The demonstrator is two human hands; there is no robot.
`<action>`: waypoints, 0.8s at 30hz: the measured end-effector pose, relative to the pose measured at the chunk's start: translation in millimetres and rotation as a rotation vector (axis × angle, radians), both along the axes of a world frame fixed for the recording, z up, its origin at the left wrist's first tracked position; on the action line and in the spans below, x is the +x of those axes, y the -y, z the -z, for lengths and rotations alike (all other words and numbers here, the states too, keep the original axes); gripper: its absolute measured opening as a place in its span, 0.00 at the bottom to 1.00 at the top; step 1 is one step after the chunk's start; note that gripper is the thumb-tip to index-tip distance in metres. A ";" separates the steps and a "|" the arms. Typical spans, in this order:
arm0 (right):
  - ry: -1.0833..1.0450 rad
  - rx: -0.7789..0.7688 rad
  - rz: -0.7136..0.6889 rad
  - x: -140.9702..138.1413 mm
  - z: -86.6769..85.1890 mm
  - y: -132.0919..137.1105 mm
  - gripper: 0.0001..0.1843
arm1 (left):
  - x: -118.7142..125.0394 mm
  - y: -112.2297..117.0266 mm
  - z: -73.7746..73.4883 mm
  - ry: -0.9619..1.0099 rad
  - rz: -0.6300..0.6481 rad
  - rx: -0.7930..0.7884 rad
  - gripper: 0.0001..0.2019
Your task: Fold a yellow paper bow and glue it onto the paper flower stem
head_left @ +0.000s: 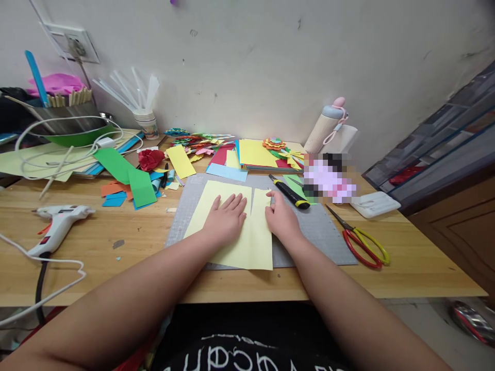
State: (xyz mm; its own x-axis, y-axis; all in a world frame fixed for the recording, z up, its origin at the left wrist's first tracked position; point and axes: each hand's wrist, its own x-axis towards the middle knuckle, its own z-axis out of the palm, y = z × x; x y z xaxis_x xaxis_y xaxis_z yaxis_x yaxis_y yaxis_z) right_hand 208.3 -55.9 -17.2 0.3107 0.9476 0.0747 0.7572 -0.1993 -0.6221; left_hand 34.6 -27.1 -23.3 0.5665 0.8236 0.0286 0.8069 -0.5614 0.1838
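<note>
A pale yellow sheet of paper lies on the grey cutting mat, its lower edge reaching past the mat. From its top edge a narrow slit runs downward, setting off a strip on the right. My left hand presses flat on the sheet, left of the slit, fingers stretched out. At the strip's upper right edge, my right hand has its fingers curled and pinches the paper. Just beyond it a black and yellow utility knife rests on the mat. Scissors with red and yellow handles lie to the right.
On the left are a hot glue gun with its cord, green paper pieces and a metal bowl of sticks. Along the wall stand a paper cup of clear sticks, stacked coloured paper and a bottle.
</note>
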 end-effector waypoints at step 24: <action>-0.201 -0.006 -0.046 -11.1 1.1 56.1 0.19 | -20.3 34.0 -1.7 -0.002 0.057 0.002 0.25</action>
State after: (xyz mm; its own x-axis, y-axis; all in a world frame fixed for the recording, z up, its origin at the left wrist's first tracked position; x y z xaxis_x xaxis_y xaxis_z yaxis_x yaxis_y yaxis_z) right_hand 197.2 -112.0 -18.3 0.2747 0.9615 0.0097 0.6265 -0.1714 -0.7603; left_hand 14.3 -61.1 -21.6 0.6128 0.7897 0.0291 0.7738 -0.6071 0.1807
